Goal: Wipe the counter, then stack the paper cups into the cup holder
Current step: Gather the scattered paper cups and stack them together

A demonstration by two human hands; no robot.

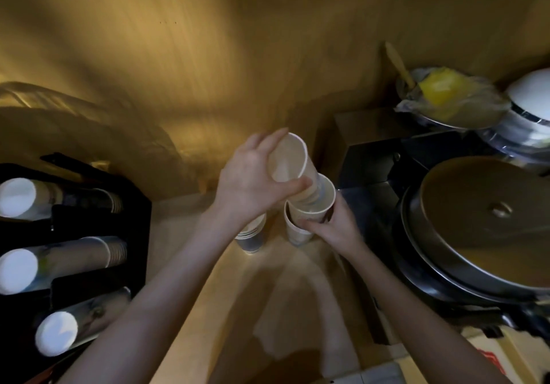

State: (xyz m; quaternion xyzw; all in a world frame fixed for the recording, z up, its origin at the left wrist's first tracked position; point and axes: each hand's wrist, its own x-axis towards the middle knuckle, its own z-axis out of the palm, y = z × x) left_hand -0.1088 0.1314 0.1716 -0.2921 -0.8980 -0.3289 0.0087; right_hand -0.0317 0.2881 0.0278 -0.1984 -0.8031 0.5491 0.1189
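Note:
My left hand (253, 178) grips a tilted paper cup (290, 158), its base pushed into the mouth of a second paper cup (320, 202). My right hand (333, 226) holds that second cup from below, over a standing cup (296, 230) on the counter (226, 279). A short stack of cups (251, 236) stands just left of it, partly hidden by my left wrist. The black cup holder (89, 226) at the left has three tubes filled with cups, their white rims facing me.
A large round metal lid (488, 214) sits on a black appliance at the right. Behind it are a bowl with yellow contents under plastic wrap (446, 94) and a white dome (532, 91). A golden wall rises behind the counter.

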